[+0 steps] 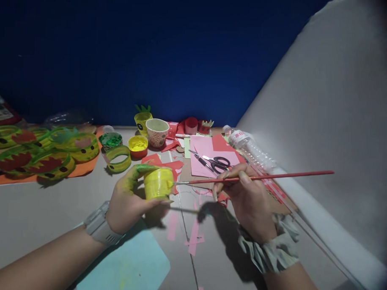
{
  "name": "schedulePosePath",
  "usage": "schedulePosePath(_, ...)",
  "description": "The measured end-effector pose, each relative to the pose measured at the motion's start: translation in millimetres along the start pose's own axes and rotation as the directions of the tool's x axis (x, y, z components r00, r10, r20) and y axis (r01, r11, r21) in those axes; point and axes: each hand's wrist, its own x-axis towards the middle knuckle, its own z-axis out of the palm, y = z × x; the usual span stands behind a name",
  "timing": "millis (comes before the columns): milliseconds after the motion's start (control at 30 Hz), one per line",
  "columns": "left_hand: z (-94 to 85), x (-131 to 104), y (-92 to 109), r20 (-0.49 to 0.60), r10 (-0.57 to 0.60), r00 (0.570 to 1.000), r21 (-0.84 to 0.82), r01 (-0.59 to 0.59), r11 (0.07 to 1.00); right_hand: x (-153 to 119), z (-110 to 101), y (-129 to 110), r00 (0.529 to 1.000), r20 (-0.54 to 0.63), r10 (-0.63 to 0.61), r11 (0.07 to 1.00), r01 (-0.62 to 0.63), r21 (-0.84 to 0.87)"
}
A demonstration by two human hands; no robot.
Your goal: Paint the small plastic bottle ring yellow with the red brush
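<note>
My left hand point(128, 197), its fingers smeared with green and yellow paint, is closed round a yellow painted cup point(157, 184). My right hand point(248, 197) pinches a long red paintbrush point(284, 176). The brush tip touches the right side of the yellow cup. Beyond my left hand lie a green and yellow ring point(119, 159), a tub of yellow paint point(138, 145) and a tub of green paint point(111, 140). A patterned paper cup point(157, 133) stands behind them, beside a small pineapple-like cup point(142, 123).
Several painted rings point(53, 163) lie on orange paper at the left. Black scissors point(220, 163) and a pen point(204, 163) rest on pink paper point(199, 147). A plastic bottle point(253, 149) lies at the right. Below my left hand is a light blue sheet point(129, 261).
</note>
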Motion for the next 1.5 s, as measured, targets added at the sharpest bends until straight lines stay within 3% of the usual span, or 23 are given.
schedulePosePath(267, 2.3, 2, 7, -0.017, -0.004, 1.000, -0.026, 0.003, 1.000, 1, -3, -9, 0.999, -0.042, -0.022, 1.000, 0.022, 0.009)
schedulePosePath(467, 3.1, 2, 7, 0.015, 0.007, 1.000, -0.030, -0.007, 1.000, 1, 3, -6, 0.999, 0.036, 0.020, 0.999, -0.021, 0.040)
schedulePosePath(767, 3.6, 3, 8, -0.050, 0.014, 0.999, -0.008, -0.014, 1.000, -4, -3, 2, 1.000, -0.016, -0.004, 0.998, 0.003, -0.060)
schedulePosePath(900, 3.7, 3, 9, -0.070, 0.012, 0.997, -0.054, -0.016, 0.998, -2, -5, -5, 0.995, -0.075, -0.071, 0.988, 0.059, -0.144)
schedulePosePath(1000, 4.2, 2, 9, -0.069, 0.018, 0.997, -0.059, -0.022, 0.998, 0, -6, -13, 0.992, -0.090, -0.092, 0.994, 0.086, -0.075)
schedulePosePath(1133, 3.7, 0, 8, -0.032, 0.033, 0.999, -0.057, -0.035, 0.998, -1, -1, -15, 1.000, -0.004, -0.028, 0.999, 0.028, 0.036)
schedulePosePath(1233, 2.2, 0, 6, -0.021, 0.030, 0.999, -0.054, -0.031, 0.998, -2, 2, -8, 1.000, 0.028, 0.002, 1.000, -0.002, 0.020)
schedulePosePath(1500, 1.0, 2, 2, -0.035, 0.017, 0.999, -0.004, -0.017, 1.000, -1, -5, -7, 0.998, -0.046, -0.037, 0.998, 0.034, -0.059)
